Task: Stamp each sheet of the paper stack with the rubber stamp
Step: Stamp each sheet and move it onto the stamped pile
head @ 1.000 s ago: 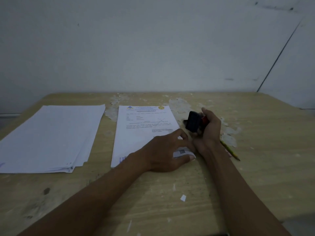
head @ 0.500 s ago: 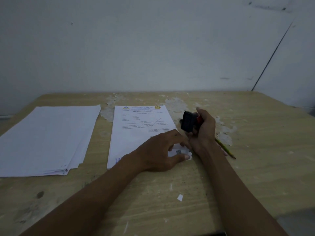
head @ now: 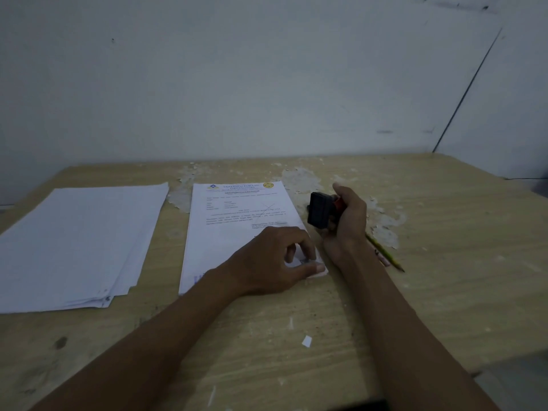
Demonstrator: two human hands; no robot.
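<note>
Head view: a black rubber stamp point(head: 319, 210) sits gripped in the curled fingers of the right hand point(head: 347, 219), just beside the printed sheet point(head: 237, 221) at mid-tabletop. Left hand point(head: 272, 261) pinches that sheet's near right corner with its fingers curled. White paper stack point(head: 80, 241) lies toward the tabletop's point(head: 444, 277) left edge; a pencil point(head: 385, 253) rests beside the right wrist.

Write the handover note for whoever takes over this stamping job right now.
Left hand: pinches the near right corner of the printed sheet atop the middle stack.
Right hand: grips the rubber stamp, tilted, just right of that sheet, off the paper.
Face-down pile lies at the left; presumably done.
A blue mark shows at this sheet's near left edge; likely stamped. Next: turn it over, stamp the rest.
</note>
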